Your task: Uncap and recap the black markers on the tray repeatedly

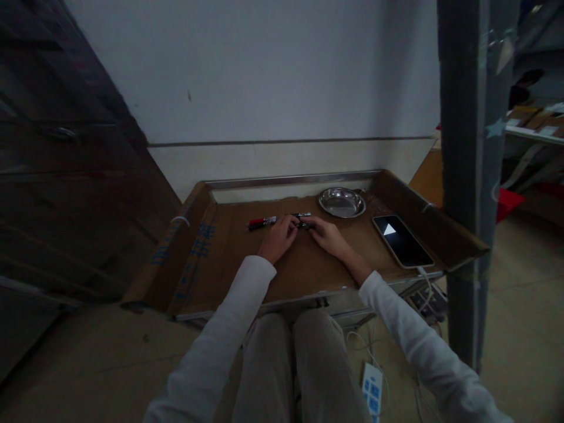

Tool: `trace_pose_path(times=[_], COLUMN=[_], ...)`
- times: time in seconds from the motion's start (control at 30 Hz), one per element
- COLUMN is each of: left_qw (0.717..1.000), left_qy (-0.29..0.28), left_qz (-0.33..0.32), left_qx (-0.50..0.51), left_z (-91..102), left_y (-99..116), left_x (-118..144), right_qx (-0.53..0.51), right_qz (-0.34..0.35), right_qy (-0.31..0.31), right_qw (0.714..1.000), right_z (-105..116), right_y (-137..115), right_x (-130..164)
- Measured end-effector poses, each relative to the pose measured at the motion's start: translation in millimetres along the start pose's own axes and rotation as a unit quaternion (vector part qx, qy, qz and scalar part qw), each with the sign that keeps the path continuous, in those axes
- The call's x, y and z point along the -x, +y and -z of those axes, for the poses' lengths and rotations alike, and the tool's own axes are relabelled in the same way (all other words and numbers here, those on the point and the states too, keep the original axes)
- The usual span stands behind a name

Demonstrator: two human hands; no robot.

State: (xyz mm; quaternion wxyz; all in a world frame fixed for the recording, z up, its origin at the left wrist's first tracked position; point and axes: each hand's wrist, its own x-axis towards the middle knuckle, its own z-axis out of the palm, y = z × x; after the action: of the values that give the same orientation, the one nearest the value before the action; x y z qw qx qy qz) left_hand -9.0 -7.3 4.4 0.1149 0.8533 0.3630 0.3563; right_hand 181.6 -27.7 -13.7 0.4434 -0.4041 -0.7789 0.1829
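Observation:
My left hand [277,238] and my right hand [326,235] rest side by side on a flattened cardboard sheet [229,258] that covers a low table. Their fingertips meet on a small dark object [303,224] between them; it is too dim to tell what it is. A red and black marker [262,222] lies just left of my left hand, apart from it. Another dark pen-like thing [304,215] lies just beyond my fingers. Both arms wear white sleeves.
A round metal dish [342,202] stands at the back right of the cardboard. A phone [402,240] with a lit screen lies at the right, a white cable at its near end. A grey post [462,176] rises at the right, a dark cabinet [66,176] at the left.

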Motion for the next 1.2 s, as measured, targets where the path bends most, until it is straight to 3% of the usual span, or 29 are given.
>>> trace_pose_path(times=[0.13, 0.23, 0.4, 0.6, 0.9, 1.07, 1.2], left_qw=[1.0, 0.997, 0.993, 0.997, 0.99, 0.985, 0.982], left_qy=[-0.017, -0.049, -0.095, -0.037, -0.034, -0.036, -0.03], left_qz=[0.014, 0.024, 0.034, 0.007, 0.048, 0.04, 0.027], left_qx=[0.008, 0.048, 0.057, -0.069, -0.13, -0.165, -0.182], left_z=[0.6, 0.1, 1.3, -0.3, -2.9, -3.5, -3.7], left_y=[3, 4, 4, -2, 0, 0, 1], left_x=[1, 1, 2, 4, 3, 3, 3], right_qx=[0.1, 0.172, 0.229, 0.248, 0.231, 0.227, 0.233], right_qz=[0.01, -0.027, -0.077, -0.083, -0.089, -0.085, -0.072], right_qy=[0.017, 0.038, 0.007, -0.002, 0.008, 0.03, 0.01], right_qw=[0.995, 0.984, 0.97, 0.965, 0.969, 0.97, 0.97], right_z=[4, 7, 8, 8, 13, 13, 12], right_y=[6, 8, 4, -3, -1, 0, 1], right_x=[3, 5, 6, 5, 5, 5, 5])
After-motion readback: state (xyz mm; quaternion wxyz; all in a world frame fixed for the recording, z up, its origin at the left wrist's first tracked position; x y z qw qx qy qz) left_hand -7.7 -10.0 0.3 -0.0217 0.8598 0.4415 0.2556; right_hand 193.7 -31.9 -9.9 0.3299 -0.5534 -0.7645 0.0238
